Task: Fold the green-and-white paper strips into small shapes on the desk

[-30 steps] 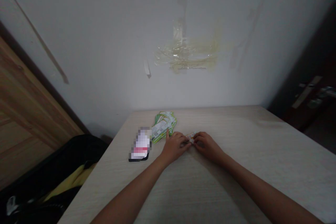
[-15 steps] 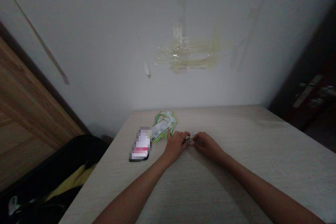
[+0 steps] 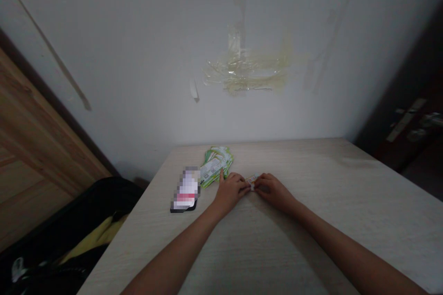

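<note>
Between my two hands is a small printed paper piece (image 3: pixel 252 179), whitish with some orange and green; its lower edge looks bent up. My left hand (image 3: pixel 231 190) pinches its left side, thumb pointing away toward the pile behind. On the right side, the fingertips and thumb of my right hand (image 3: pixel 273 190) close on the same piece. Fingers cover part of it, so its full shape is hidden. Just beyond my left hand lies a loose pile of green and white printed cards or leaflets (image 3: pixel 216 166), overlapping one another.
A phone (image 3: pixel 187 191) with a lit, blurred screen lies left of the pile. The pale wood-grain table (image 3: pixel 346 212) meets a white wall (image 3: pixel 138 55) with peeling tape (image 3: pixel 245 73). A dark bag (image 3: pixel 114 193) with yellow cloth stands beyond the left edge.
My fingers have shifted slightly on the paper piece, and more of its printed face shows now. Cards and phone lie as before.
</note>
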Tool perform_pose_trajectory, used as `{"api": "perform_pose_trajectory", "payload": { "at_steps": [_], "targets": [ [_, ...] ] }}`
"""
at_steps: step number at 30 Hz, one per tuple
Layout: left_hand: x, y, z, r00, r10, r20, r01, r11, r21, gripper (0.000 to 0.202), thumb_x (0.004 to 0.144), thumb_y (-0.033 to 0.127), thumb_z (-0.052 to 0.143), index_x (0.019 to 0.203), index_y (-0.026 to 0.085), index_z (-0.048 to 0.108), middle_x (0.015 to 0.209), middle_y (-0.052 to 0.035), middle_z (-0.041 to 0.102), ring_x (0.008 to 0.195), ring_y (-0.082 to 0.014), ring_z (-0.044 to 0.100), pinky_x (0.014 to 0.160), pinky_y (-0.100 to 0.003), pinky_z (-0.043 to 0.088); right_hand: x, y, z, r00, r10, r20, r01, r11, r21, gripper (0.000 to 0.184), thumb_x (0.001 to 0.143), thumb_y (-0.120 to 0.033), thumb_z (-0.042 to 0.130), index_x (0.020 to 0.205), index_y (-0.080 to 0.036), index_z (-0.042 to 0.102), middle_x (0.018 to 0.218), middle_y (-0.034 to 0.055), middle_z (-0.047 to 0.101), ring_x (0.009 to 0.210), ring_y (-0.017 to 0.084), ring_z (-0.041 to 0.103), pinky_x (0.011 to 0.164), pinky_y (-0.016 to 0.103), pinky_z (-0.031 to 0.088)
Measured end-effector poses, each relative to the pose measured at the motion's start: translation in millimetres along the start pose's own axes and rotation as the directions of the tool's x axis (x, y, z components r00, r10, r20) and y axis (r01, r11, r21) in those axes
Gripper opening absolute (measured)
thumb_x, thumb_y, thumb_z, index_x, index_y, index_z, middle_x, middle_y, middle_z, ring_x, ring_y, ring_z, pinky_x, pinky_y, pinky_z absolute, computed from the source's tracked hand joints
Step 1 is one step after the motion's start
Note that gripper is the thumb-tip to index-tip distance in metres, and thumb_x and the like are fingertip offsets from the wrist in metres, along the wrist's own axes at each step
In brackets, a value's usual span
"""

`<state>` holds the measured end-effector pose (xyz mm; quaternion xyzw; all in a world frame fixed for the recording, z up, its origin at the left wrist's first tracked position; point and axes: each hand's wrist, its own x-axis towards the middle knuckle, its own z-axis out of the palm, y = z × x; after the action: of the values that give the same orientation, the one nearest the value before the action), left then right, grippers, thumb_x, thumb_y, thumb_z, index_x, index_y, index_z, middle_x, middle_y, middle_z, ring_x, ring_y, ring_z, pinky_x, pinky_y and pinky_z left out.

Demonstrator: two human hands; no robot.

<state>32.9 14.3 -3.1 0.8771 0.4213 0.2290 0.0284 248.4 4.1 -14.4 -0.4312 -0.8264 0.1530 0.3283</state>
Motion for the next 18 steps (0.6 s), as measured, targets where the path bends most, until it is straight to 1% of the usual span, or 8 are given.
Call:
{"api": "perform_pose_trajectory", "payload": {
  "at_steps": [5, 8, 12, 14, 18],
  "targets": [
    [0.6, -0.1, -0.5, 1.0, 0.01, 0.001, -0.01, 1.0, 0.015, 0.016, 0.092, 0.036, 0.057, 0.1, 0.036, 0.071, 0.101, 0.0024, 0.068, 0.108, -0.0187, 0.053, 0.113, -0.062, -0.006, -1.5, -0.6, -0.6, 1.0, -0.027, 0.007, 0.027, 0.999, -0.03, 0.012, 0.084, -0.02, 0.062, 0.091, -0.022, 0.071, 0.097, 0.0055, 0.068, 0.094, 0.02, 0.059, 0.087, 0.035, 0.047],
    [0.5, -2.6, 1.1, 1.0, -0.006, -0.008, 0.006, 1.0, 0.003, 0.018, 0.093, 0.035, 0.055, 0.105, 0.036, 0.069, 0.104, 0.0023, 0.069, 0.111, -0.0194, 0.053, 0.113, -0.062, -0.007, -2.3, -1.3, -0.6, 1.0, -0.03, 0.001, 0.03, 0.998, -0.052, 0.018, 0.087, -0.021, 0.058, 0.101, -0.022, 0.071, 0.1, 0.0058, 0.068, 0.096, 0.021, 0.059, 0.089, 0.036, 0.048],
    [-0.3, -5.6, 3.7, 1.0, -0.021, -0.018, 0.021, 1.0, -0.003, 0.02, 0.093, 0.035, 0.055, 0.109, 0.037, 0.067, 0.11, 0.0027, 0.07, 0.12, -0.0213, 0.05, 0.112, -0.064, -0.009, -2.1, 0.0, 1.4, 1.0, -0.008, -0.015, 0.008, 0.998, -0.062, 0.028, 0.091, -0.019, 0.053, 0.115, -0.021, 0.067, 0.112, 0.0077, 0.066, 0.104, 0.02, 0.058, 0.096, 0.036, 0.046],
    [-0.7, -5.8, 4.0, 1.0, -0.016, -0.016, 0.016, 1.0, 0.008, 0.021, 0.093, 0.035, 0.055, 0.111, 0.037, 0.067, 0.112, 0.0028, 0.069, 0.124, -0.0226, 0.048, 0.112, -0.065, -0.009, -1.8, 0.5, 2.3, 1.0, -0.004, -0.008, 0.003, 0.997, -0.08, 0.029, 0.092, -0.019, 0.051, 0.116, -0.021, 0.067, 0.115, 0.0083, 0.065, 0.106, 0.02, 0.057, 0.098, 0.037, 0.046],
    [-1.1, -4.5, 3.0, 1.0, 0.002, -0.017, -0.001, 0.999, 0.048, 0.023, 0.094, 0.036, 0.053, 0.114, 0.039, 0.065, 0.113, 0.0031, 0.069, 0.127, -0.0247, 0.046, 0.111, -0.066, -0.007, -1.8, -1.6, 1.6, 1.0, -0.013, 0.013, 0.014, 0.993, -0.121, 0.03, 0.093, -0.02, 0.05, 0.117, -0.021, 0.067, 0.113, 0.0085, 0.066, 0.106, 0.021, 0.056, 0.098, 0.038, 0.046]
  ]
}}
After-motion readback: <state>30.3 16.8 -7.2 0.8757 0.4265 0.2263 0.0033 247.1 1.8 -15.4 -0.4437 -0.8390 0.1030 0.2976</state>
